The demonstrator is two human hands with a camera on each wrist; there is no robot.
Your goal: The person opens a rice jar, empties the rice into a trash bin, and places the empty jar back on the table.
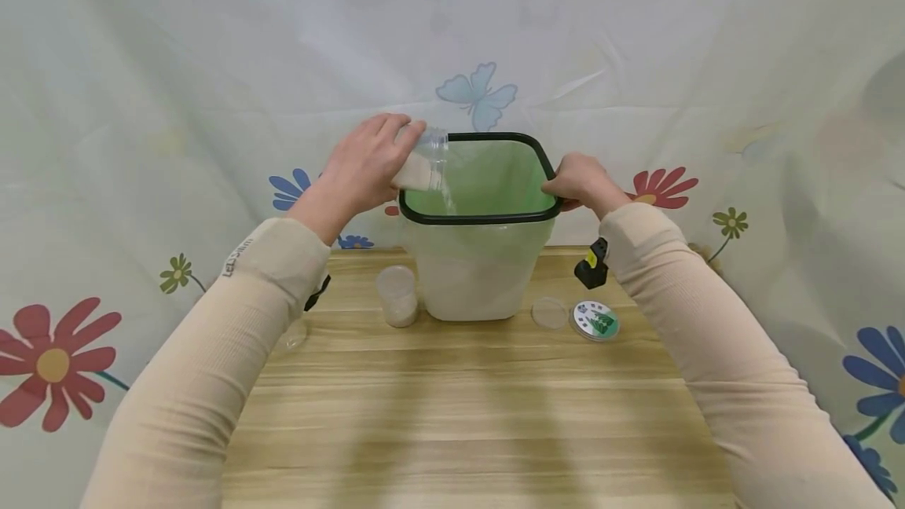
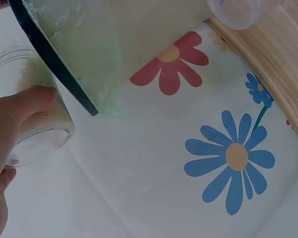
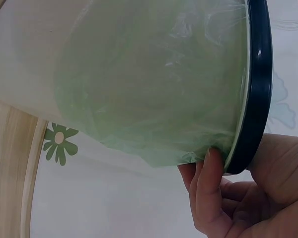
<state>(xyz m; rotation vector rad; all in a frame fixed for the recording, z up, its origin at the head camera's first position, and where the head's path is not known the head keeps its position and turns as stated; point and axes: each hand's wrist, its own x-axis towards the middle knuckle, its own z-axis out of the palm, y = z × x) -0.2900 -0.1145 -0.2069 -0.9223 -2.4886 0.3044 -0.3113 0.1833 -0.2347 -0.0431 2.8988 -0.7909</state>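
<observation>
A white waste bin (image 1: 470, 281) with a black rim (image 1: 481, 218) and a green plastic liner bag (image 1: 502, 171) stands at the back of the table. My left hand (image 1: 368, 163) grips a clear jar (image 1: 417, 169), tilted sideways over the bin's left rim. Pale, powdery contents fill part of the jar, and a thin stream falls from its mouth into the bin. In the left wrist view the thumb lies along the jar (image 2: 44, 126), whose base faces the camera. My right hand (image 1: 583, 181) holds the bin's right rim, fingers under its outer edge against the liner (image 3: 154, 104).
A clear container (image 1: 398, 297) with whitish contents stands left of the bin. Right of it lie a clear round lid (image 1: 549, 313) and a round printed lid (image 1: 595, 320). A clear object (image 1: 293, 334) is partly hidden by the left sleeve. A flowered sheet (image 1: 339, 45) hangs behind.
</observation>
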